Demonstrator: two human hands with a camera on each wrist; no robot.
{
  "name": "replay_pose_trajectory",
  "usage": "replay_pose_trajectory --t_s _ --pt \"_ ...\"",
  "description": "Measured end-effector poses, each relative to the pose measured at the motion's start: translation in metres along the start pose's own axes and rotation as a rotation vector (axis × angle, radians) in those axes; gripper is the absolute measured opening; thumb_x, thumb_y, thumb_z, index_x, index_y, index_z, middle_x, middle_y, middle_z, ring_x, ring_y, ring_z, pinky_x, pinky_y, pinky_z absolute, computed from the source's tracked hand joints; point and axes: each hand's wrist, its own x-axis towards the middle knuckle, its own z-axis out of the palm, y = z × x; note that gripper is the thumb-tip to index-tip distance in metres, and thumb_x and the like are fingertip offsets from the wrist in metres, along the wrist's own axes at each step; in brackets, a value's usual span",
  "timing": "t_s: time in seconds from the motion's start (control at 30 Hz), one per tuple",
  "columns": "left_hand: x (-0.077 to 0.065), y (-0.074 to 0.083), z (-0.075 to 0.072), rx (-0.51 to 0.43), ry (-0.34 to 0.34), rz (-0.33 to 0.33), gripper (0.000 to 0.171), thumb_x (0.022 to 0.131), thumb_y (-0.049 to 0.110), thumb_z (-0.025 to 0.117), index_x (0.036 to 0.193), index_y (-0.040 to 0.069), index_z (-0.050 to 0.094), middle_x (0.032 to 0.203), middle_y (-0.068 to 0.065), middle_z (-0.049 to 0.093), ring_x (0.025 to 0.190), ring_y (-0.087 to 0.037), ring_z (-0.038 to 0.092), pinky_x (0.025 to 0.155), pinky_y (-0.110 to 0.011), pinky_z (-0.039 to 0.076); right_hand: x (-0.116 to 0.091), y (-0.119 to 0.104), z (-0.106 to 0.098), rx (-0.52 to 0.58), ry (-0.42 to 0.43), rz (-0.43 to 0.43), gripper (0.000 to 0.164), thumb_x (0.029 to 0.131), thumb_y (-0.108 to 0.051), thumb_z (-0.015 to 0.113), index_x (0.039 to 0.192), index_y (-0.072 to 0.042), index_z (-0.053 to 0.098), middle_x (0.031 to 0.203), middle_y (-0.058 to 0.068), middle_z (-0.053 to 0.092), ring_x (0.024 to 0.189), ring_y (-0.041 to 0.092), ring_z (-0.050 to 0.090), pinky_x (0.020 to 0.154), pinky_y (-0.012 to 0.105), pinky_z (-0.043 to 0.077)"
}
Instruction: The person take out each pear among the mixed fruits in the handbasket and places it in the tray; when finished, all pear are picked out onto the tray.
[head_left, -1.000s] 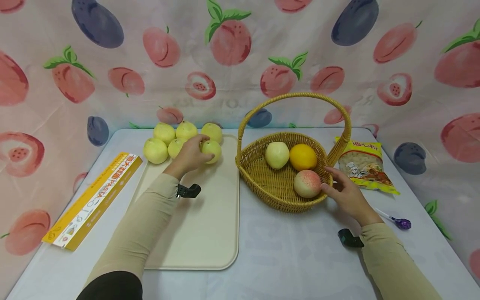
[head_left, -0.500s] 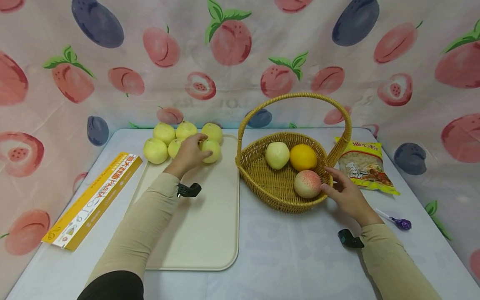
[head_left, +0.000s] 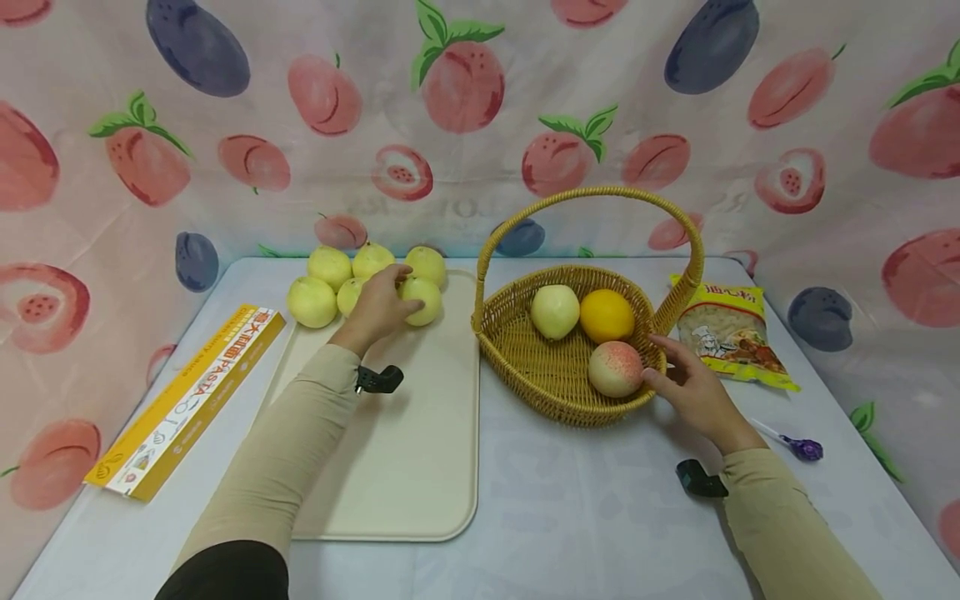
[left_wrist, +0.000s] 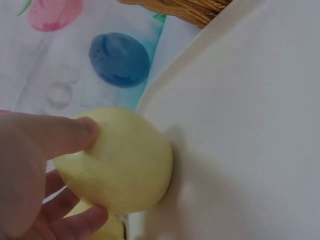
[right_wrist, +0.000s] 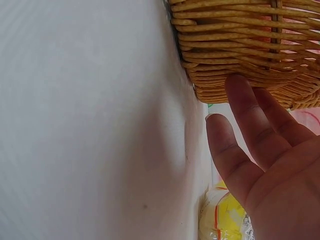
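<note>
My left hand [head_left: 378, 308] holds a round pale yellow-green pear [head_left: 422, 302] over the far end of a cream tray [head_left: 390, 467]. In the left wrist view, the thumb lies on one side of the pear [left_wrist: 117, 162] and fingers curl against the other. Several like pears [head_left: 312, 302] cluster around it at the back. My right hand [head_left: 693, 392] holds the rim of a wicker basket [head_left: 540, 396], thumb and forefinger at the edge. Other fingers rest against its woven outer wall [right_wrist: 235, 45] in the right wrist view. Inside the basket sit a pear [head_left: 555, 312], an orange [head_left: 607, 316] and a peach [head_left: 615, 368].
A yellow and white pasta box [head_left: 187, 400] lies slanted left of the tray. Right of the basket lies a yellow bag of pasta [head_left: 727, 329], with a purple-wrapped lollipop [head_left: 802, 447] nearer the front. The basket's tall handle [head_left: 588, 193] arches above it. Fruit-printed cloth hangs behind.
My left hand and its pear have shifted very slightly left. My right hand and the basket stay where they were.
</note>
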Motion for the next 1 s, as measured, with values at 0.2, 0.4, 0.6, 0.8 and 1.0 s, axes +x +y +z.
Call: replay_pose_trajectory --t_s 0.2,0.4,0.6,0.8,1.0 --pt "-0.005 0.002 -0.001 -0.009 0.023 0.015 0.070 0.092 0.015 0.075 0.150 -0.002 0.038 0.147 -0.023 0.044 0.136 -0.036 0.042 0.109 -0.047 0.038 0.001 0.001 0.001 0.010 -0.004 0.004 0.073 0.102 -0.040 0.058 0.159 -0.008 0.024 0.157 0.028 0.026 0.131 0.051 0.037 0.102 0.066 0.037" --pt "-0.014 0.009 -0.006 -0.009 0.050 0.072 0.073 0.091 0.020 0.075 0.150 -0.002 0.039 0.147 -0.024 0.044 0.135 -0.038 0.042 0.109 -0.050 0.037 0.002 0.004 0.001 0.000 0.000 -0.005 0.073 0.102 -0.039 0.058 0.159 -0.008 0.024 0.156 0.028 0.027 0.127 0.050 0.041 0.099 0.064 0.040" --pt "-0.023 0.019 -0.010 -0.008 0.062 0.114 0.073 0.089 0.021 0.077 0.149 -0.002 0.040 0.147 -0.023 0.045 0.137 -0.037 0.041 0.110 -0.049 0.035 0.002 0.004 0.001 0.001 0.004 -0.006 0.073 0.102 -0.041 0.057 0.159 -0.008 0.025 0.156 0.028 0.027 0.128 0.050 0.040 0.100 0.065 0.040" --pt "-0.035 0.032 -0.012 -0.027 0.065 0.170 0.073 0.089 0.021 0.078 0.148 0.000 0.042 0.148 -0.020 0.046 0.138 -0.035 0.040 0.110 -0.049 0.036 0.002 0.003 0.001 0.002 0.002 0.002 0.074 0.102 -0.043 0.057 0.159 -0.009 0.024 0.157 0.027 0.026 0.128 0.050 0.039 0.100 0.065 0.040" --pt "-0.047 0.048 -0.011 -0.058 0.064 0.226 0.072 0.089 0.020 0.078 0.148 0.001 0.043 0.148 -0.018 0.046 0.138 -0.034 0.040 0.104 -0.049 0.043 0.002 0.003 0.001 -0.002 0.001 0.004 0.074 0.102 -0.043 0.057 0.159 -0.009 0.025 0.156 0.028 0.027 0.127 0.050 0.040 0.099 0.065 0.040"
